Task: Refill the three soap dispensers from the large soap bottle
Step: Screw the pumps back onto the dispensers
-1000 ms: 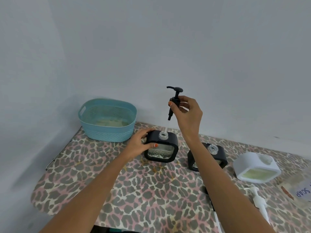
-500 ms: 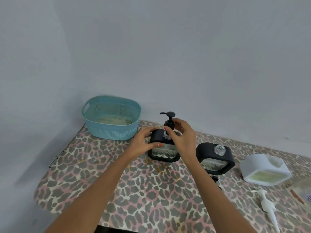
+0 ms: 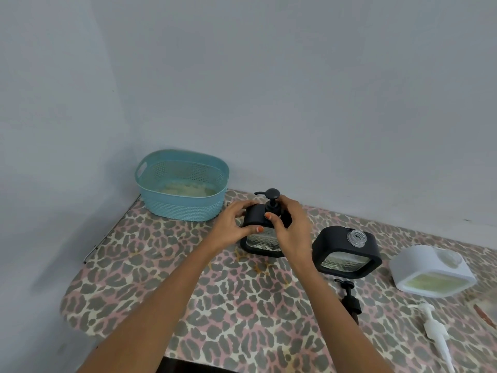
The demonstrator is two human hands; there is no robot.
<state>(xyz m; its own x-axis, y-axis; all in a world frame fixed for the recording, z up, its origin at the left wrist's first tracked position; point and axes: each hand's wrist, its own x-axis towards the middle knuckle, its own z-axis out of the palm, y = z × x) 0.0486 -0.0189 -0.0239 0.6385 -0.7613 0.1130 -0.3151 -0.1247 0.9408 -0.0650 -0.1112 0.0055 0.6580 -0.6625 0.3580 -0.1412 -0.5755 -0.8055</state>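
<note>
While the left hand (image 3: 231, 230) curls round the left side of the black dispenser (image 3: 259, 242), thumb on its front face, apparently to keep the body from turning, the right hand (image 3: 293, 234) pinches the collar of the pump (image 3: 271, 197) between thumb and fingertips. This grip suits screwing the pump down onto the neck. The pump stands upright in the dispenser, spout pointing left, and the dispenser rests on the patterned table (image 3: 161, 278) towards the far side, just right of the teal basket (image 3: 183, 184). To its right, the second black dispenser (image 3: 347, 254) stands with its clear threaded neck uncovered. Its loose black pump (image 3: 349, 300) lies on the table just in front, probably set within reach for refitting. Further right, the white dispenser (image 3: 433, 273) is also uncapped, with pale soap visible through its front, and the white pump (image 3: 435, 329) lies nearer, on its side. The step in hand appears to be closing the first dispenser, with two pumps yet to be refitted. The large soap bottle cannot be made out with certainty at the right edge.
</note>
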